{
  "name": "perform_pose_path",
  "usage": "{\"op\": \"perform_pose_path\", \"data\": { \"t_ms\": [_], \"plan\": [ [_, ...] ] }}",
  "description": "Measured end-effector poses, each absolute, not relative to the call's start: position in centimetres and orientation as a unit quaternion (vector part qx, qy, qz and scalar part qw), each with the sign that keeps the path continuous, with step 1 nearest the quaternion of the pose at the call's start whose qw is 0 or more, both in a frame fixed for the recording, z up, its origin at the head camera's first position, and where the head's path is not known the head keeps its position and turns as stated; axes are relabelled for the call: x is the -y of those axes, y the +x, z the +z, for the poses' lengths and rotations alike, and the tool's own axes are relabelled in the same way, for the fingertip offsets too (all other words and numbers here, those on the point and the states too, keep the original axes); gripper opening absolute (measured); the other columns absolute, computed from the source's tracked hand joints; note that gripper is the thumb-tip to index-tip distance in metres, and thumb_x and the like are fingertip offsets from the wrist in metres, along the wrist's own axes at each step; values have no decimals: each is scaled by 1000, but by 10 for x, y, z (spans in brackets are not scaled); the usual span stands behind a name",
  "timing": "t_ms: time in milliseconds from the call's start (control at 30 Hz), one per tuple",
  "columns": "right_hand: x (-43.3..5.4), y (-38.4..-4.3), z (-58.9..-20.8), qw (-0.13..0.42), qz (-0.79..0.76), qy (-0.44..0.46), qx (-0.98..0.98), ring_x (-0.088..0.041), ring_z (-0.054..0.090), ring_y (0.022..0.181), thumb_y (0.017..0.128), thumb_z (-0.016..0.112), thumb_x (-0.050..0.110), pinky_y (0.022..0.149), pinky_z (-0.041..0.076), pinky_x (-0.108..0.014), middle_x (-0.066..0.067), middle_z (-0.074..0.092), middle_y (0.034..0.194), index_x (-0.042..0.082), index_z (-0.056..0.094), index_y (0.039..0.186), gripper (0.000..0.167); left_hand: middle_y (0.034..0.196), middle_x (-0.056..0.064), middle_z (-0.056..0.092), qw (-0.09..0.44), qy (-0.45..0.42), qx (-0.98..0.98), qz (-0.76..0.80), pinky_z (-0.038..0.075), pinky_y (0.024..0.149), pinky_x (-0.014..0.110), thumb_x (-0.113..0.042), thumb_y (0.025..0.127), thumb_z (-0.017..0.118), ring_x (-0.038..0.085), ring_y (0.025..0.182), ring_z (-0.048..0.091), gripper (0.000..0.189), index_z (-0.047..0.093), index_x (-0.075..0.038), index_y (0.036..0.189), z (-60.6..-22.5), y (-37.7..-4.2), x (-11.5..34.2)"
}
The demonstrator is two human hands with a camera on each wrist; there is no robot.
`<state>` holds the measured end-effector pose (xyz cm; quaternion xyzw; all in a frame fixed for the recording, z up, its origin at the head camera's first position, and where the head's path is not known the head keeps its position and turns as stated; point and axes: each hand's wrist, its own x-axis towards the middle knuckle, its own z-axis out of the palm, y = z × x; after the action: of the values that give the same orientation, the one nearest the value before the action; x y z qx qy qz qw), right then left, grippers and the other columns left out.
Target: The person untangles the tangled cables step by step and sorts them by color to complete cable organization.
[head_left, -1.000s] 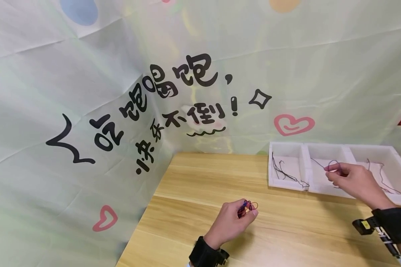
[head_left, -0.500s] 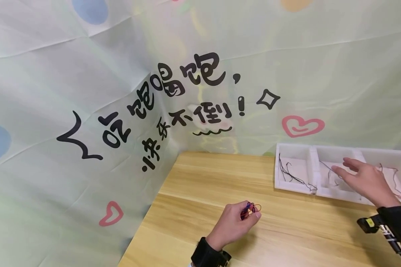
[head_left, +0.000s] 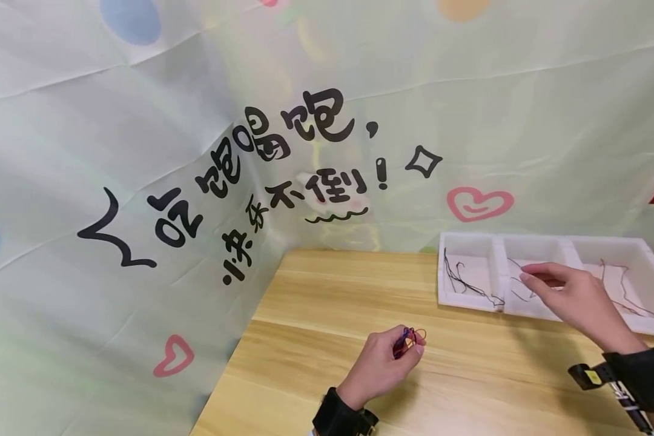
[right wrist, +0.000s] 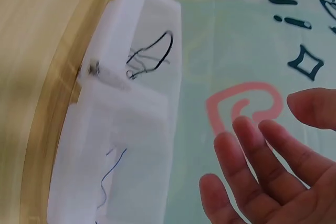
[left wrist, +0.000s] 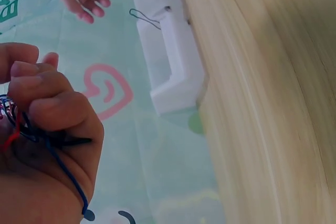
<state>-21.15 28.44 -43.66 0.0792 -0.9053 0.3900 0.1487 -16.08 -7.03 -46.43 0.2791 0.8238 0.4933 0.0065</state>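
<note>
In the head view my left hand [head_left: 384, 363] is above the wooden table, its curled fingers gripping a tangled bundle of thin wires. Up close in the left wrist view, a red wire [left wrist: 17, 125] and a blue wire [left wrist: 65, 172] show in that grip, along with black ones. My right hand [head_left: 580, 300] hovers over the middle compartment of a white divided tray [head_left: 499, 266]. Its fingers [right wrist: 273, 166] are relaxed and spread in the right wrist view, with nothing held. Inside the middle compartment lies a thin blue wire [right wrist: 103, 182].
Black wires [head_left: 471, 287] lie in the tray's left compartment, one reaching its front corner. Reddish wires [head_left: 624, 289] lie in the right compartment. A printed cloth [head_left: 360, 60] hangs behind and left of the wooden table [head_left: 316, 303].
A second ago my right fingers pinched a bluish wire loop over the middle compartment; they then opened and let it go. The right fingers have since drawn nearer together. My left hand keeps its bundle.
</note>
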Motion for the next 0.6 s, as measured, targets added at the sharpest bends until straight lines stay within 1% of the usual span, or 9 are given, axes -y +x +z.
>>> {"op": "perform_pose_path", "data": {
  "t_ms": [67,133,167,267,400,533,600],
  "plan": [
    [-279,-205,-435,153,392,85,903,19,47,83,99,68,28,60,46,-21,-19,71,105,3,70,120,32,73,-13,55,10,280,-824,493,34,52,15,-24,103,59,-4,57,41,14,71,-15,104,-464,-161,67],
    [-275,-199,-434,152,397,97,900,14,52,81,99,68,25,59,47,-23,-16,71,104,3,71,119,30,71,-13,52,13,283,-824,491,34,52,15,-22,104,58,-3,57,40,13,70,-17,104,-464,-162,64],
    [-273,-196,-433,152,399,102,899,11,54,80,98,69,24,59,48,-23,-15,72,104,3,71,119,29,70,-12,50,12,287,-824,489,35,52,15,-22,104,57,-3,58,41,15,71,-16,104,-463,-162,62],
    [-264,-188,-431,157,400,118,895,4,60,78,98,69,20,59,48,-23,-12,73,102,5,71,118,25,69,-12,52,13,300,-819,489,38,52,15,-22,106,55,-4,58,43,19,71,-12,106,-463,-163,58],
    [-251,-177,-427,156,402,129,893,-2,62,76,99,68,19,61,49,-23,-7,73,99,7,72,116,21,67,-11,53,23,315,-813,489,40,50,16,-24,108,50,-4,54,45,25,71,-11,109,-462,-164,53],
    [-238,-167,-423,153,409,136,889,-6,64,75,97,71,20,61,49,-25,-1,73,95,10,73,113,19,66,-12,46,34,325,-817,475,38,52,16,-26,109,48,-3,54,39,27,71,-13,110,-461,-164,48],
    [-232,-163,-421,153,412,145,887,-6,64,74,96,72,19,59,50,-25,2,73,93,11,74,111,17,68,-12,46,40,328,-819,469,35,53,16,-26,109,48,-2,55,36,26,70,-13,109,-461,-164,45]
  ]
}}
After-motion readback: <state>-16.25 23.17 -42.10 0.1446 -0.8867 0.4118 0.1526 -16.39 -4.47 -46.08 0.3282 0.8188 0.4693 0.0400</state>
